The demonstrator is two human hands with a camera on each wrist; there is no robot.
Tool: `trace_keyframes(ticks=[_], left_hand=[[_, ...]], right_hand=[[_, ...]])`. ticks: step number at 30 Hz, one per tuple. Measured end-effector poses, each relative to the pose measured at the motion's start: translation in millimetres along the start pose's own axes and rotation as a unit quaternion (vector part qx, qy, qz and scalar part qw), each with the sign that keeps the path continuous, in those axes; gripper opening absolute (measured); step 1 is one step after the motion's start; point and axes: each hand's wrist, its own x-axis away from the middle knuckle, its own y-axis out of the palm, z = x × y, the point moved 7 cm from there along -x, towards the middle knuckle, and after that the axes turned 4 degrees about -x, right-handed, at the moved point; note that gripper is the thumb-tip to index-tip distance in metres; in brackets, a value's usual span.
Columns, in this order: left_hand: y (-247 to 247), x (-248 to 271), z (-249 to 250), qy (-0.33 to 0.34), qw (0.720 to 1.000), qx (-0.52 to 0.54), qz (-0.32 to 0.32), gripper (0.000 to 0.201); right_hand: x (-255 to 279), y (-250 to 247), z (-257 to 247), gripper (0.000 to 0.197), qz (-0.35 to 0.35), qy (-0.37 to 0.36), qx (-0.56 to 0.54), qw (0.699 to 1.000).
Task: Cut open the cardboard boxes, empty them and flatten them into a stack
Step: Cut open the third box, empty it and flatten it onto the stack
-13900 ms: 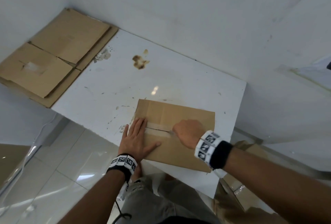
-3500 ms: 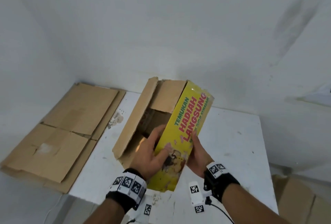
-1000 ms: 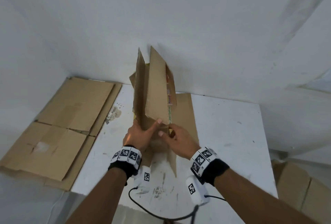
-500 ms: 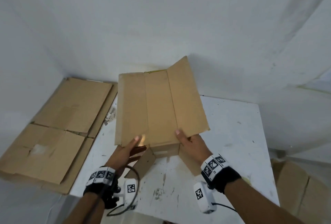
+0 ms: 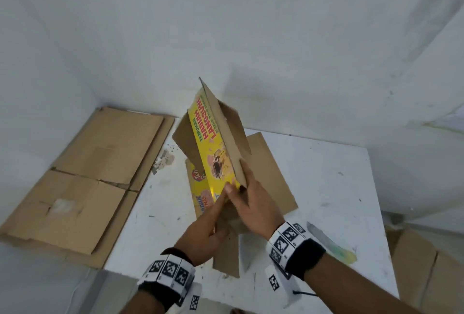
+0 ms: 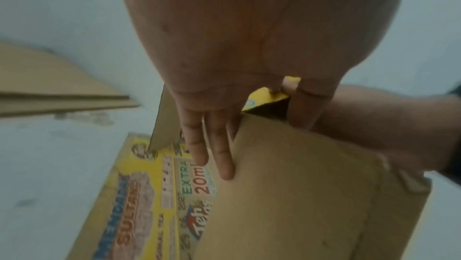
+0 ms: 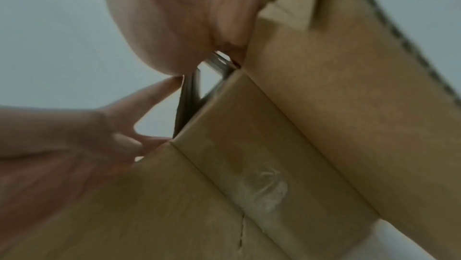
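Box [image 5: 216, 152] half-collapsed on counter [image 5: 326, 175]; right hand [image 5: 253, 203] grips its panel, fingertips hidden; left hand [image 5: 206, 233] presses flat, fingers straight.

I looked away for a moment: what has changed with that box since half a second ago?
The box has been turned: its plain brown inside faced the person, now the yellow printed side shows and it stands on edge, folding shut. The right hand grips its lower corner; the left hand lies flat against the cardboard. The flattened stack and the table stayed put.
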Motion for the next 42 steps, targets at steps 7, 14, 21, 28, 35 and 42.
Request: trace_keyframes(ticks=[7,14,21,28,35,42], left_hand=[[-45,-2,-15,-0.061,0.982,0.145,0.101,0.031],[-172,-81,-66,-0.213,0.938,-0.195,0.191,0.095],[-223,-95,-88,-0.269,0.89,-0.366,-0.043,0.05],[-262,-134,36,-0.135,0.964,-0.224,-0.044,0.014],[-157,-143,38,-0.212,0.819,-0.363,-0.39,0.04],[-170,-151,-9,-0.311,0.804,-0.342,-0.373,0.05]], right_hand=[[-1,-32,28,0.062,-0.023,-0.049,-0.047,0.997],[18,-77,49,0.032,-0.096,-0.03,-0.028,0.995],[32,-89,54,0.046,-0.137,-0.029,-0.028,0.99],[47,-75,43,0.053,-0.214,-0.06,-0.025,0.975],[56,-79,47,0.055,-0.218,-0.078,-0.004,0.973],[66,-84,56,0.055,-0.229,-0.065,0.003,0.971]])
